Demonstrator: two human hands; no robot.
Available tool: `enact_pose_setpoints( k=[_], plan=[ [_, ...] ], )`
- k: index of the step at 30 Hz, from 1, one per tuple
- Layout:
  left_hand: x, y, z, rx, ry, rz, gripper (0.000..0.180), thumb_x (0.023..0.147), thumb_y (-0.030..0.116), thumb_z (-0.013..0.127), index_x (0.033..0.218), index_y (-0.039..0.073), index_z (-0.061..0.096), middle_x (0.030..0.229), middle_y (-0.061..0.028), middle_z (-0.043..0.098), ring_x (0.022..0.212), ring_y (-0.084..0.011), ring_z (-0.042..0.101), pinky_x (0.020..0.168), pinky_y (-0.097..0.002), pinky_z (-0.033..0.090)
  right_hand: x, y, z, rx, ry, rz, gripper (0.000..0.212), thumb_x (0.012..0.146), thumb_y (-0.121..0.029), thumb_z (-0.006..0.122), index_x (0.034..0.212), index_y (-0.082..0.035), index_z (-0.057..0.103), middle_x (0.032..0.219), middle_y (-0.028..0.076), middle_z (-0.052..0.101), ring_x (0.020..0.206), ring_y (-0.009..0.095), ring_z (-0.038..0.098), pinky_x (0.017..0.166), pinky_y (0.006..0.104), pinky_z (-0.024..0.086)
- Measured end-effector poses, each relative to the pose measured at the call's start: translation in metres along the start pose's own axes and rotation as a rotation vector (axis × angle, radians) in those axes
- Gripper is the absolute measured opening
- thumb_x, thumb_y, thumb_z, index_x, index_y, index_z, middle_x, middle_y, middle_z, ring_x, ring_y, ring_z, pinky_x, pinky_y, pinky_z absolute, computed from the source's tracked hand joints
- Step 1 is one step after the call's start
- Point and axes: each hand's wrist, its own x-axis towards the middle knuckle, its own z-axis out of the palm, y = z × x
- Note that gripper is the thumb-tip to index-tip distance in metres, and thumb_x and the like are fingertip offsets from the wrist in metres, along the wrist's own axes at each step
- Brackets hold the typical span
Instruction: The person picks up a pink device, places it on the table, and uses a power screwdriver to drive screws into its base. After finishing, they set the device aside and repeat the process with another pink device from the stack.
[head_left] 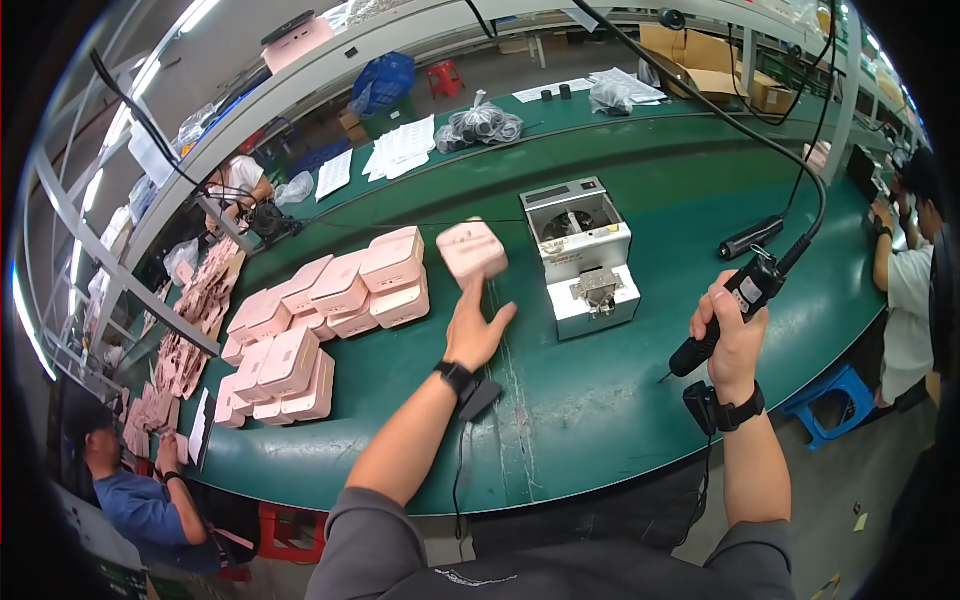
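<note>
1. Found loose pink plastic housing (472,252) just above centre of frame, between white screw feeder (588,258) and stack of pink housings (340,285), nearer to right end of stack. Tilted in view and blurred.

2. Noted left hand (476,330) at centre of frame, directly below loose housing: fingers extended up to lower edge, thumb spread away to right. Not possible to tell from this view: gripped, or merely touched.

3. Noted right hand (738,345) at right of frame, fingers curled firmly around black electric screwdriver (757,285). Bit (665,379) directed toward lower left, over green tabletop (590,420). Unable to confirm contact between bit and tabletop.

4. Observed black cable (823,200) rising from screwdriver toward top of frame, and second black handheld tool (752,238) lying on tabletop, just above right hand in frame.

5. Observed stack piled in more than one layer at left of frame, clear of both hands. Recorded screw feeder likewise untouched, upper right of centre.

6. Judged step in hand: handling of single housing at edge of stack, with screwdriver kept apart from housing. Unable to read direction of handling, toward stack or away, from this single view.

7. Judged next move to call for secure control of housing by left fingers, and for bit held well off pink surfaces, to avoid scratching.
</note>
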Motion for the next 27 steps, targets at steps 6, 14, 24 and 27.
enact_pose_setpoints(
  k=[6, 14, 24, 27],
  plan=[
    [0.032, 0.004, 0.008, 0.17, -0.112, -0.057, 0.067, 0.09, 0.042, 0.068, 0.143, 0.007, 0.049, 0.157, -0.0182, 0.035, 0.143, -0.0322, 0.037, 0.115, -0.0395, 0.033, 0.001, -0.004, 0.004, -0.025, 0.036, 0.027, 0.015, 0.092, -0.017, 0.062, 0.094, -0.004, 0.054, 0.065, 0.003, 0.051, 0.05, 0.014, 0.05, 0.05, 0.0286, 0.043],
    [-0.029, 0.017, -0.042, -0.086, -0.233, 0.016, 0.044, 0.09, 0.033, 0.071, 0.125, 0.006, 0.065, 0.135, -0.0145, 0.06, 0.123, -0.0306, 0.058, 0.103, -0.0383, 0.047, 0.007, 0.013, -0.014, 0.042, 0.063, 0.05, 0.016, 0.097, -0.021, 0.062, 0.1, -0.006, 0.056, 0.067, 0.0, 0.047, 0.052, 0.01, 0.045, 0.05, 0.0258, 0.038],
    [-0.083, -0.001, -0.241, 0.886, 0.333, 0.151, 0.054, 0.077, 0.03, 0.082, 0.123, 0.008, 0.063, 0.127, -0.0206, 0.061, 0.122, -0.0365, 0.056, 0.102, -0.0451, 0.046, 0.031, 0.026, -0.019, 0.112, 0.04, 0.156, 0.018, 0.098, -0.024, 0.06, 0.103, -0.007, 0.056, 0.069, 0.0, 0.046, 0.055, 0.01, 0.044, 0.054, 0.0279, 0.039],
    [-0.093, -0.042, -0.272, 1.144, 0.322, -0.003, 0.071, 0.076, 0.036, 0.082, 0.136, 0.008, 0.056, 0.135, -0.0213, 0.056, 0.128, -0.0407, 0.05, 0.109, -0.0486, 0.04, 0.034, 0.028, -0.019, 0.101, 0.001, 0.189, 0.019, 0.098, -0.025, 0.06, 0.103, -0.007, 0.056, 0.07, 0.0, 0.047, 0.055, 0.01, 0.044, 0.055, 0.028, 0.04]
  ],
)
